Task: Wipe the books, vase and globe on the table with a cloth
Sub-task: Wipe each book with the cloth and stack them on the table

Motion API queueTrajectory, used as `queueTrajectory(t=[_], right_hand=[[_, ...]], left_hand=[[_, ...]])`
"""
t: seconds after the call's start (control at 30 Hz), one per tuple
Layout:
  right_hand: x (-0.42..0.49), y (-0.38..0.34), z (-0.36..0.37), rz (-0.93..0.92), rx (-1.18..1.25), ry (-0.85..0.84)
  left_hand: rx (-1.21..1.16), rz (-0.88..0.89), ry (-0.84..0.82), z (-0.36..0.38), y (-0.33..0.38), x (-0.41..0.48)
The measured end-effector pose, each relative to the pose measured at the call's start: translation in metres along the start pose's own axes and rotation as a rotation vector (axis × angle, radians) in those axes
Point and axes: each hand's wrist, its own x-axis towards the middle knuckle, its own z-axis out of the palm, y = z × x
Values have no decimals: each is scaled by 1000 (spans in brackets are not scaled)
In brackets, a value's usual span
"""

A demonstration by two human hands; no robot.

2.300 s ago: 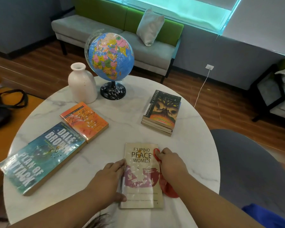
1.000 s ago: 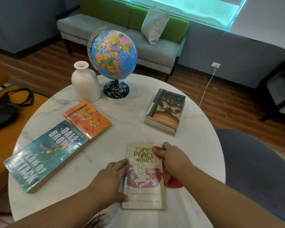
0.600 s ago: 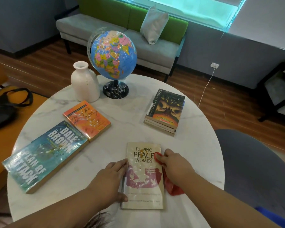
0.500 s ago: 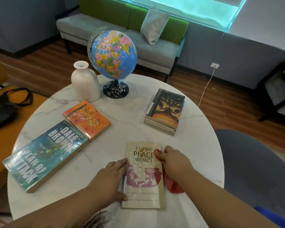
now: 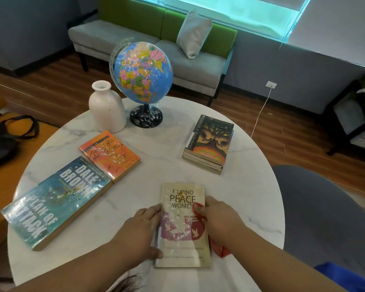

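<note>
The red cloth (image 5: pixel 199 209) — pinched in the right hand (image 5: pixel 221 221) — has been drawn slightly down the cover of the book (image 5: pixel 183 234), whose left edge stays pressed by the flat-fingered left hand (image 5: pixel 139 230).

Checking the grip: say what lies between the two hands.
The Peace Women book, in the head view; left hand touches its left edge, right hand holds a cloth on it.

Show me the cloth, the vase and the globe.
cloth (image 5: pixel 221 249): head view, its loose red end.
vase (image 5: pixel 106 110): head view, middle of its white body.
globe (image 5: pixel 143 71): head view, centre of the ball.
</note>
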Motion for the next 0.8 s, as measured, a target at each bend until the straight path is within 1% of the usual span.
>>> queueTrajectory(t=[0.07, 0.2, 0.33, 0.4, 0.53, 0.63, 0.7, 0.8], right_hand=[[-7, 6, 0, -30, -38, -3], [8, -1, 0, 53, -23, 42], [-8, -5, 5, 30, 24, 1], [-15, 2, 5, 12, 6, 3], [-7, -4, 4, 59, 80, 82], [-23, -10, 5, -2, 21, 18], [-31, -7, 1, 5, -17, -34], [-22, -7, -3, 45, 12, -10]], left_hand=[[2, 2, -2, 0, 0, 0], [7, -2, -3, 0, 1, 1], [-1, -7, -5, 0, 1, 0], [2, -9, -3, 0, 1, 0], [2, -10, -5, -1, 2, 0], [-4, -11, -1, 1, 1, 0], [-8, -8, -2, 1, 0, 0], [-6, -11, -2, 2, 0, 0]])
